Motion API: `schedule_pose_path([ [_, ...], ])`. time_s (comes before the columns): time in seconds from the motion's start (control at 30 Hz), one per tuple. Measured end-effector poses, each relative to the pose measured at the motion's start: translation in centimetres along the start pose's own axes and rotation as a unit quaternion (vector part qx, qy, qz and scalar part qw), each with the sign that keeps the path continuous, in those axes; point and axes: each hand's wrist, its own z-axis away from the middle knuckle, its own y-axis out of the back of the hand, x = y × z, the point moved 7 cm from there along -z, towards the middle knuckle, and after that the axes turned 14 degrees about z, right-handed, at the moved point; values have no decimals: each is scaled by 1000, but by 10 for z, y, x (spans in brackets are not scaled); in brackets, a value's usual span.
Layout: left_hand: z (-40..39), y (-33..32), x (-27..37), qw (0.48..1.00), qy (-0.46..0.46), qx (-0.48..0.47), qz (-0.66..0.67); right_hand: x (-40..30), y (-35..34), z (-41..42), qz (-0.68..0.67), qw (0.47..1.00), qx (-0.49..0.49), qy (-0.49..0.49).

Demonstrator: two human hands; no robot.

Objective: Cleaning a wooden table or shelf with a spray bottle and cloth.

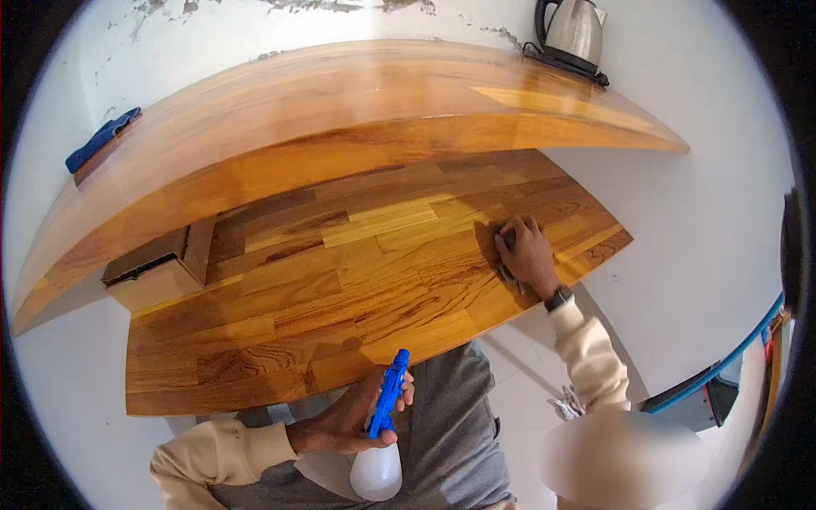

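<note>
My left hand (357,414) grips a spray bottle by its neck, in front of my lap. The bottle has a blue trigger head (390,395) and a whitish translucent body (376,473). My right hand (528,255), with a dark band at the wrist, presses a dark cloth (511,279) onto the lower wooden shelf (382,280), towards its right end. Most of the cloth is hidden under the palm and fingers. The shelf's surface is glossy, made of brown and yellow wood strips.
Above the lower shelf juts a thicker wooden shelf (357,95). An electric kettle (574,35) stands on it at the back right, and a folded blue cloth (102,140) lies at its left end. A cardboard box (156,280) sits beneath, at the left.
</note>
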Motion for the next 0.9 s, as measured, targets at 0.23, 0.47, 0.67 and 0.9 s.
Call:
schedule_pose_path([
  [0.23,-2,5,-10,1000,13,-15,-6,42,-80,-81,130,991,-22,1],
  [0.47,4,13,-15,997,17,-25,-65,-3,-46,-37,150,986,-62,-45],
  [0.67,6,16,-18,999,25,-15,-22,-62,33,54,49,996,8,69],
  [0.9,12,16,-24,998,60,-20,27,-32,-21,-12,33,998,15,47],
])
